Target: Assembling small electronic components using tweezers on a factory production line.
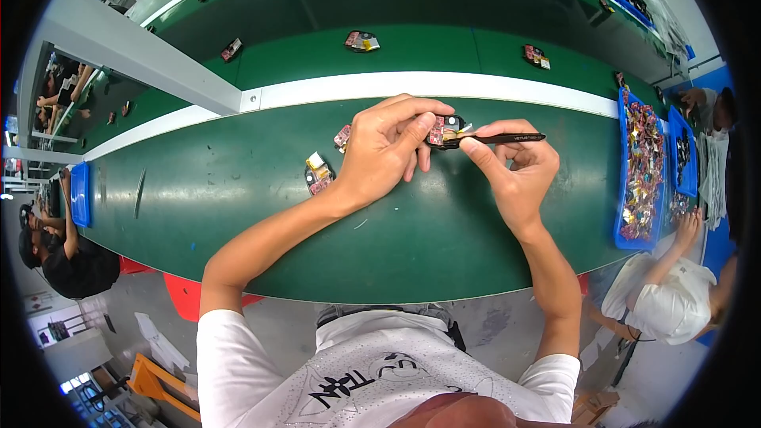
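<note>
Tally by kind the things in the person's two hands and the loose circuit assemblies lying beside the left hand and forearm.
Dark tweezers, in the right hand: 1
Held assembly, in the left hand: 1
Loose assemblies, one partly hidden: 2
Total: 4

The table (476, 254) looks smooth with a soft sheen. Above it, the tweezers (507, 139) look dark, smooth metal. Along its far edge, the rail (317, 86) resembles painted metal; at its right end, the tray (636, 243) looks glossy plastic; at its near edge, the shirt (380, 341) is matt cloth.
</note>
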Available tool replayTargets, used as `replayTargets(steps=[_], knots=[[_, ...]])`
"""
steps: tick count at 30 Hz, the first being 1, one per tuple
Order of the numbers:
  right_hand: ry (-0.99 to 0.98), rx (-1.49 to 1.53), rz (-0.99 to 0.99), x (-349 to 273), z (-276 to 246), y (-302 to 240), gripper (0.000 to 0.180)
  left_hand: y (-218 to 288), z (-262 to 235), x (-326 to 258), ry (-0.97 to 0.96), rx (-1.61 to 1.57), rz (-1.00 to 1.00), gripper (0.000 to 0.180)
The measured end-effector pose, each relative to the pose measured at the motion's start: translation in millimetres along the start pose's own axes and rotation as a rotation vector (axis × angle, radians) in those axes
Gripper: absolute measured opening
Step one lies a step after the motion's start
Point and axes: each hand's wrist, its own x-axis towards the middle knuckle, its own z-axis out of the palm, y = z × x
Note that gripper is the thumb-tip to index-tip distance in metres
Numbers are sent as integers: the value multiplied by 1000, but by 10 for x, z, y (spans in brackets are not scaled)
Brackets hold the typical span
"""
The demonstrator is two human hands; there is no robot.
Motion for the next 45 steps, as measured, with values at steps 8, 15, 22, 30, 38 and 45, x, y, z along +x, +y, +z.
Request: replayTargets(steps=[8, 15, 22, 30, 38, 45], knots=[[13, -39, -24, -10, -40, 35, 13, -6, 54, 37, -5, 13, 3, 28], [7, -52, -25, -17, -67, 31, 14, -8, 83, 50, -2, 6, -12, 24], [5, -91, -39, -25, -53, 50, 14, -21, 105, 47, 45, 37, -20, 22], [17, -64, -29, -14, -108, 107, 15, 16, 168, 97, 51, 109, -71, 22], [26, -110, -176, 29, -142, 118, 17, 64, 112, 161, 111, 141, -112, 23], [-23, -118, -335, 25, -136, 201, 19, 6, 145, 174, 127, 121, -100, 24]])
